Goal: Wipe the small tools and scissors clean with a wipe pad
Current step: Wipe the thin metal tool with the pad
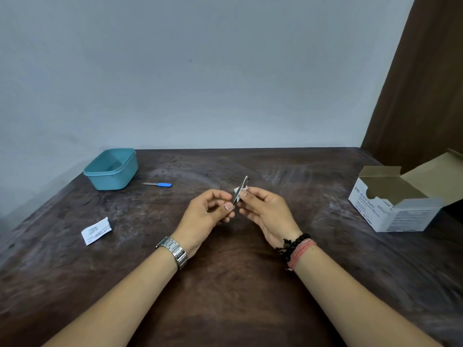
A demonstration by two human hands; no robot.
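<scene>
I see a dark brown, worn table [225, 284] filling the lower half of the frame, its top streaked with pale scuffs. Behind it stands a plain grey-blue wall [200, 71]; a brown curtain [426, 83] hangs at the upper right. At centre frame, the left hand [209, 212] pinches the lower end of a small metal tool [240, 190] between thumb and fingertips, the tool tilted up toward the right. The right hand [265, 211] pinches a white wipe pad [241, 194] against the tool's shaft. A metal watch [174, 251] sits on the left wrist, and dark beads with a pink thread band on the right. At left, a teal plastic tub [111, 170] stands near the table's far edge, with a blue-handled tool [158, 184] lying just beside it. A torn white sachet [96, 230] lies lower left. An open cardboard swab box [398, 199] sits at the right edge.
</scene>
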